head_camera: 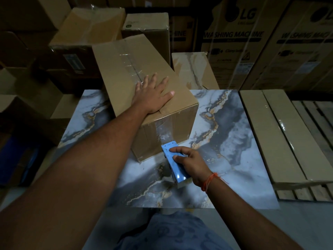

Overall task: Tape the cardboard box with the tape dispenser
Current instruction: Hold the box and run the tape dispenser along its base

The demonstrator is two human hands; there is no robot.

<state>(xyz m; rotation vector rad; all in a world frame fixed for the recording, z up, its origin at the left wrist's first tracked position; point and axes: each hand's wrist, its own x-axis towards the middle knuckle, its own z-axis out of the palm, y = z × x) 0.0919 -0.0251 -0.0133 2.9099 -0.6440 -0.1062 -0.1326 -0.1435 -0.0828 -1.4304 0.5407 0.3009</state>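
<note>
The left arm reaches from seven o'clock toward twelve, bare and nearly straight. The left hand (153,94) lies palm down and flat, fingers spread and pointing to one o'clock, thumb splayed out to three o'clock. The right arm comes in from five o'clock, elbow bent, an orange thread around the wrist. The right hand (189,162) is curled in a closed grip, knuckles up, index finger stretched forward toward ten o'clock.

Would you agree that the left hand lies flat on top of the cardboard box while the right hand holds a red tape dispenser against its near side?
Not quite: the tape dispenser is blue, not red, as the head view shows. The rest holds: the left hand lies flat on the cardboard box, and the right hand holds the dispenser against its near side.
</note>
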